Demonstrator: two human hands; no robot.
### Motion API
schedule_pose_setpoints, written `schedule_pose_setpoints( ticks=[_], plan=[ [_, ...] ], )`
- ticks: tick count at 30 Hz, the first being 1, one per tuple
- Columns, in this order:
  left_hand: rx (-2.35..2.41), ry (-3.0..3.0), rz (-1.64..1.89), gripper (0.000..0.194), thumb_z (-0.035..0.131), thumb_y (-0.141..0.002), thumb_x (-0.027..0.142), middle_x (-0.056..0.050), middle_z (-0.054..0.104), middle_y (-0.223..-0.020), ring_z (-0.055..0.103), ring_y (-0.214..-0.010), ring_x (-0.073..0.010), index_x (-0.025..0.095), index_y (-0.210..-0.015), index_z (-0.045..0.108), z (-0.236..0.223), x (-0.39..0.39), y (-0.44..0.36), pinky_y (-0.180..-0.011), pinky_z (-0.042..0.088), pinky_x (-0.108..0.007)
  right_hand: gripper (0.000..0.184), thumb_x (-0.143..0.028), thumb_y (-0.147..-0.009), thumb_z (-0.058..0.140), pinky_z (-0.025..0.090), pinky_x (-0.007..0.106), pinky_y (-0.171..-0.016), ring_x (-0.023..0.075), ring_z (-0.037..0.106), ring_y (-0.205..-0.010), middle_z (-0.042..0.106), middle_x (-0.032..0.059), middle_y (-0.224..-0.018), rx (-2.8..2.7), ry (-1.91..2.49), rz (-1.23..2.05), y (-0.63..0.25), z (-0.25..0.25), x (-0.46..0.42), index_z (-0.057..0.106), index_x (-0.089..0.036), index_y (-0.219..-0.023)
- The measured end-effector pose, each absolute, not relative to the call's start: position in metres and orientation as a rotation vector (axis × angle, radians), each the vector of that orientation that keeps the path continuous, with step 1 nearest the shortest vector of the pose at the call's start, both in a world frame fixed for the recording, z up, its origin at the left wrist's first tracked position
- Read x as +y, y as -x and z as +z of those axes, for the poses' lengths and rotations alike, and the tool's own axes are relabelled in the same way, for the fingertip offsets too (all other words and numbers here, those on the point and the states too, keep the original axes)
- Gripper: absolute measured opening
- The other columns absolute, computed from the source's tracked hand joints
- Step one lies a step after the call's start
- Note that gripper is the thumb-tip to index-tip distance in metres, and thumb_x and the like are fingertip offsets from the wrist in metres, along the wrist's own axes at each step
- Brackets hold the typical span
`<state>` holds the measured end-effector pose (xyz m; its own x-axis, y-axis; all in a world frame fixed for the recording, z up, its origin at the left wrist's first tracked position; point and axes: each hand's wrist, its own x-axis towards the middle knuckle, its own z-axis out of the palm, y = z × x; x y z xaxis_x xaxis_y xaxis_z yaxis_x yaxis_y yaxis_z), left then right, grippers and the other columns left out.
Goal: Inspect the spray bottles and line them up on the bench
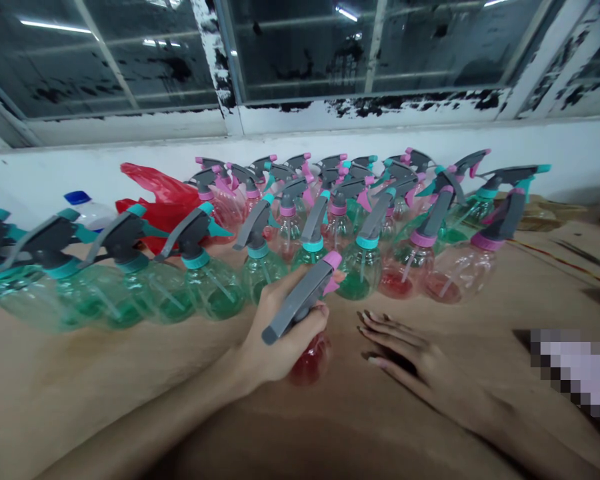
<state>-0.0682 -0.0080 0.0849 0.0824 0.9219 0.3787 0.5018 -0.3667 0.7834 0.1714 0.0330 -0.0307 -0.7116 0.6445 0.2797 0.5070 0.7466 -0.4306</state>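
My left hand [280,327] is wrapped round the neck of a spray bottle [310,363] with a clear red body. Its grey trigger head with a pink nozzle tip slants up above my fingers, and the collar is hidden in my grip. To the right, my right hand [405,350] lies palm down at the tabletop, fingers stretched out and holding nothing. Just beyond both hands runs a front row of spray bottles, among them a green one with a teal collar [357,273] and a red one with a pink collar [405,273].
Many more spray bottles crowd behind the front row. A red plastic bag [155,190] and a blue-capped bottle [87,212] stand at the back left. Brown wrapping [550,213] and a thin cord [570,262] lie at the right. Windows rise behind the wooden table [145,373].
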Motion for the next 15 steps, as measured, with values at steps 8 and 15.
schedule_pose_setpoints(
  ticks=[8, 15],
  plan=[
    [1.375, -1.920, 1.225, 0.003, 0.050, -0.076, 0.019, 0.003, 0.052, -0.064, 0.050, -0.058, -0.0125, 0.021, -0.075, 0.049, 0.0831, -0.0068, 0.0688, -0.055, 0.044, -0.025, 0.044, -0.033, -0.088, 0.048, 0.036, 0.044, -0.104, 0.0205, 0.040, -0.126, 0.049, 0.0018, -0.135, -2.507, 0.898, 0.465, -0.1693, -0.0272, 0.0317, 0.043, -0.027, -0.132],
    [1.351, -1.931, 1.236, 0.004, 0.051, -0.077, 0.018, 0.004, 0.049, -0.063, 0.048, -0.055, -0.0114, 0.021, -0.075, 0.048, 0.0833, -0.0071, 0.0691, -0.052, 0.042, -0.023, 0.045, -0.033, -0.088, 0.048, 0.034, 0.044, -0.105, 0.0201, 0.039, -0.127, 0.046, 0.0027, -0.137, -2.528, 0.884, 0.448, -0.1704, -0.0292, 0.0323, 0.042, -0.025, -0.132]
  ],
)
